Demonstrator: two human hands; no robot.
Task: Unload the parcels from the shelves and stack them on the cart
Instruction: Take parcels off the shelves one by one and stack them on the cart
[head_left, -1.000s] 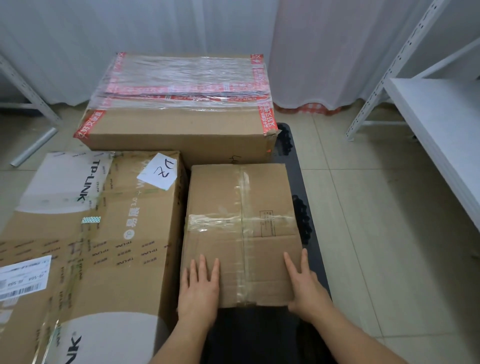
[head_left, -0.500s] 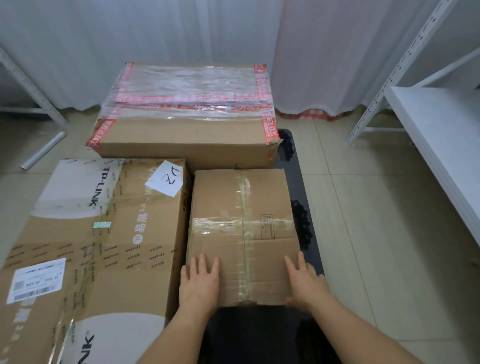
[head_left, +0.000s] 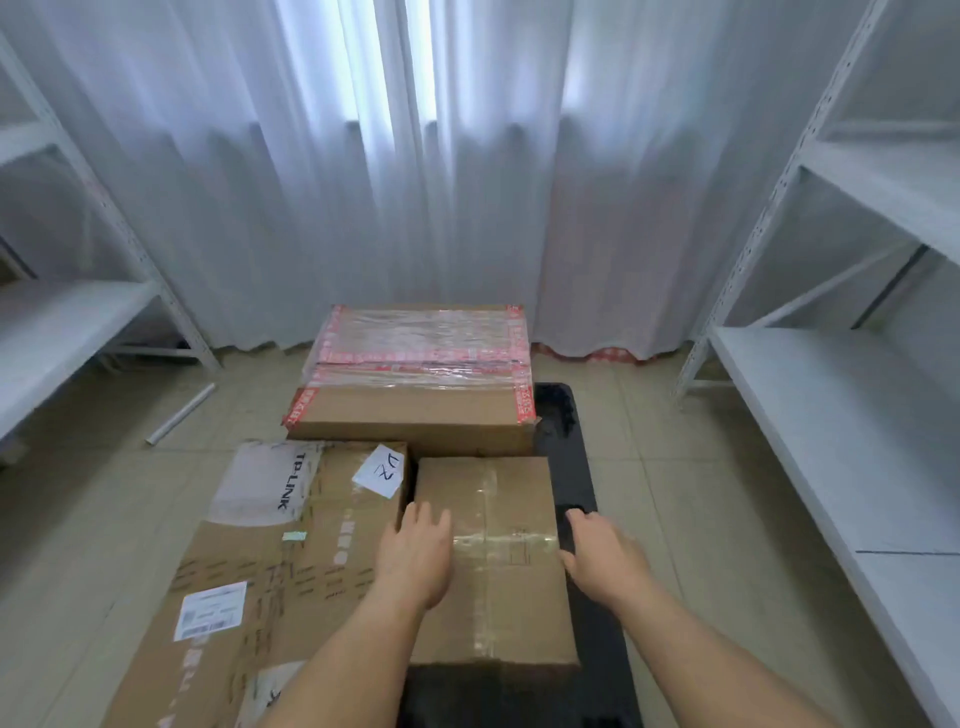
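item: small box (head_left: 498, 561), plain cardboard, clear tape crossing its top. location: on the black cart (head_left: 582, 467), right-hand side, long axis running away from the person toward the curtain (head_left: 415, 182).

neighbours: tp-link box (head_left: 270, 561) touching or just beside its left face; wrapped box (head_left: 421, 374) with red tape at its far end, lying crosswise and standing taller.

left hand (head_left: 415, 556): fingers straight, resting flat at the small box's top left edge, by the seam with the tp-link box. holding nothing.

right hand (head_left: 602, 556): fingers relaxed and extended, against or just beside the small box's right face about mid-length, over a bare strip of cart. whether it touches cannot be told. no curl round anything.

key relation: the box lies between the 2 hands, 1 at each long side, both about equally near. judged: it looks seated, with the hands squaring it up or about to leave.

shelves (head_left: 831, 415): white racks on both sides, no parcel seen on the visible boards.

other: a white tube (head_left: 179, 414) on the floor, left.
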